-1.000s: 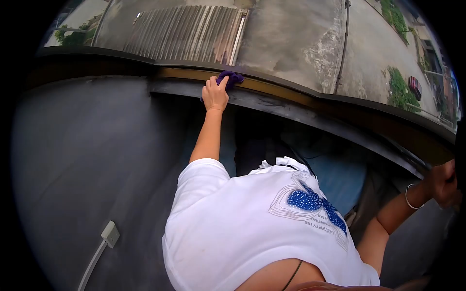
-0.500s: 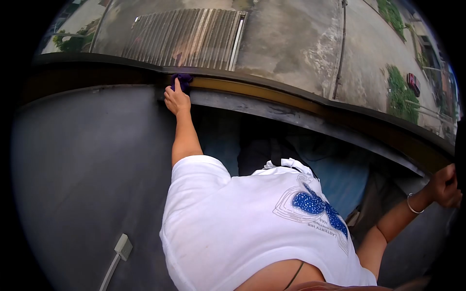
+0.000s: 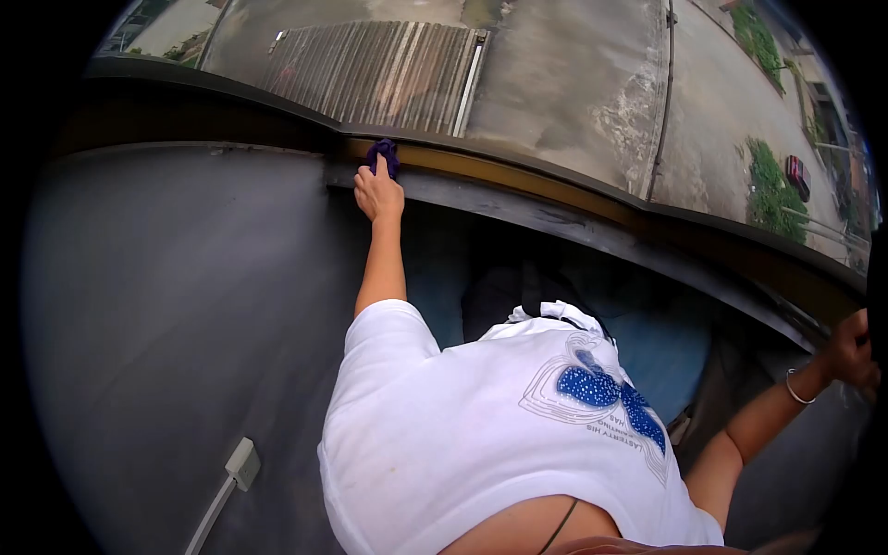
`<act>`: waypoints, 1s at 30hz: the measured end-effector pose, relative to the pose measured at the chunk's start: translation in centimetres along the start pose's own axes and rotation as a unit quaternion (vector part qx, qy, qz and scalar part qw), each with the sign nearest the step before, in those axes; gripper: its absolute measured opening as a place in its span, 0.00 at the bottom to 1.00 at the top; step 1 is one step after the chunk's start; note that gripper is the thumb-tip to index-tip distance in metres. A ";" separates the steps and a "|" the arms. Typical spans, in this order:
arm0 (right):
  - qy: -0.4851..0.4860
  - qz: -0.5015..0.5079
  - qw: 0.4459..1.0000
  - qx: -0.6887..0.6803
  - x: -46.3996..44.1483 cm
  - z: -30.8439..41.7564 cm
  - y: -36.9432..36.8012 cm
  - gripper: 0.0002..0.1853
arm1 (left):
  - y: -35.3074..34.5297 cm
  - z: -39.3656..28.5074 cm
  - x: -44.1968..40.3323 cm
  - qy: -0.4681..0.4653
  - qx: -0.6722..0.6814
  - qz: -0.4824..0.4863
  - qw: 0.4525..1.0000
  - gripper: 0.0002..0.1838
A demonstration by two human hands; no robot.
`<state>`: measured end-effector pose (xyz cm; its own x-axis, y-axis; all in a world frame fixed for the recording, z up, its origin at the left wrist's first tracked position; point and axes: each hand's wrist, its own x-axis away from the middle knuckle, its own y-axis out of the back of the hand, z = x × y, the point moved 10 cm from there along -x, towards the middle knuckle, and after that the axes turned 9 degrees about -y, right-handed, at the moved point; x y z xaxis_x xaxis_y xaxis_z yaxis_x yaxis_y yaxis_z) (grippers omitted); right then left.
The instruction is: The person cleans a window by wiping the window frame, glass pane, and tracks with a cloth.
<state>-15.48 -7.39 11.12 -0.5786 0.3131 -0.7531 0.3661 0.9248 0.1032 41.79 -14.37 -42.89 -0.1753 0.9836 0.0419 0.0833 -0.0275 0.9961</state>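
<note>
My left hand [image 3: 379,192] is closed on a bunched purple cloth [image 3: 383,157], its index finger stretched over it. The cloth presses against the brown window frame [image 3: 444,161], just above a grey ledge [image 3: 518,203] and near the ledge's left end. My right hand [image 3: 853,353] is at the far right, close to the other end of the window frame, with its fingers curled. Shadow and the picture's edge hide whether it grips anything. A light bracelet [image 3: 799,387] circles that wrist.
Beyond the window glass lie a concrete yard [image 3: 564,92], a corrugated roof [image 3: 379,74], green plants [image 3: 775,190] and a red vehicle [image 3: 797,178]. A dark grey wall [image 3: 185,296] spans the left, with a white box and cable strip [image 3: 243,464]. Blue fabric [image 3: 661,356] hangs under the ledge.
My left hand and the purple cloth have slid a little to the right along the window frame. The whole view has shifted slightly. My right hand stays at the right edge.
</note>
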 end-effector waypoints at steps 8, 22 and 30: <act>-0.053 -0.021 0.998 -0.038 -5.0 6.4 2.4 0.11 | 0.4 8.0 -2.4 0.085 -0.079 0.027 0.993 0.29; -0.205 0.191 0.941 0.188 -5.7 5.6 -0.6 0.10 | -0.9 10.4 -6.3 0.105 -0.054 0.139 0.983 0.34; -0.084 0.024 0.996 0.035 -5.9 6.8 1.3 0.09 | -1.3 10.6 -5.8 0.199 -0.004 0.340 0.919 0.22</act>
<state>-6.62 -9.50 11.30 -0.4303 0.3112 -0.8474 0.4445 0.8900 0.1011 53.08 -18.13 -45.21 -0.4300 0.5953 0.6787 0.3004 -0.6146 0.7294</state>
